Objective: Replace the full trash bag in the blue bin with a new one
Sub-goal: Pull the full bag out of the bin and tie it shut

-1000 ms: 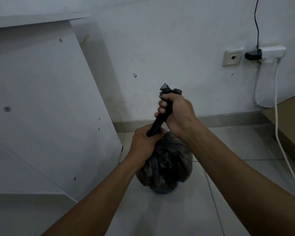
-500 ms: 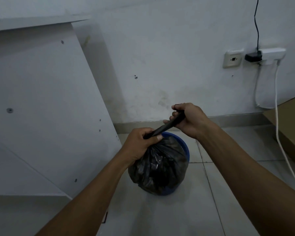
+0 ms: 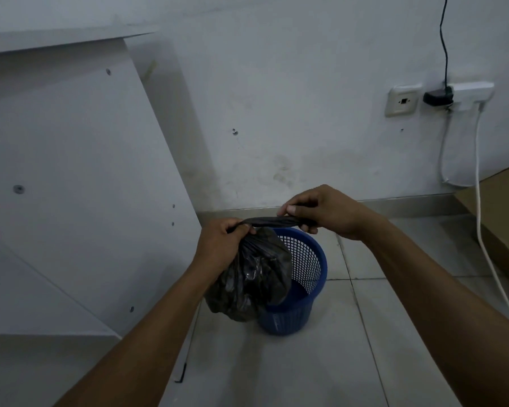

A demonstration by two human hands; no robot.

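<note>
A full black trash bag (image 3: 252,277) hangs in the air, lifted out to the left of the blue mesh bin (image 3: 303,259), which stands on the tiled floor with its inside showing bare. My left hand (image 3: 221,245) grips the bag's neck just above the bulge. My right hand (image 3: 323,212) pinches the twisted end of the neck, stretched level between both hands above the bin's rim.
A white cabinet panel (image 3: 71,186) leans close on the left. White wall behind, with an outlet (image 3: 403,101), a black plug and a white cable (image 3: 482,224) running down to the floor. A cardboard box (image 3: 506,201) sits at the right. A small black hex key (image 3: 182,373) lies on the floor.
The bag came out of the bin and shifted left, baring the bin's inside. My right hand dropped from high above to level with the left, laying the twisted neck flat.
</note>
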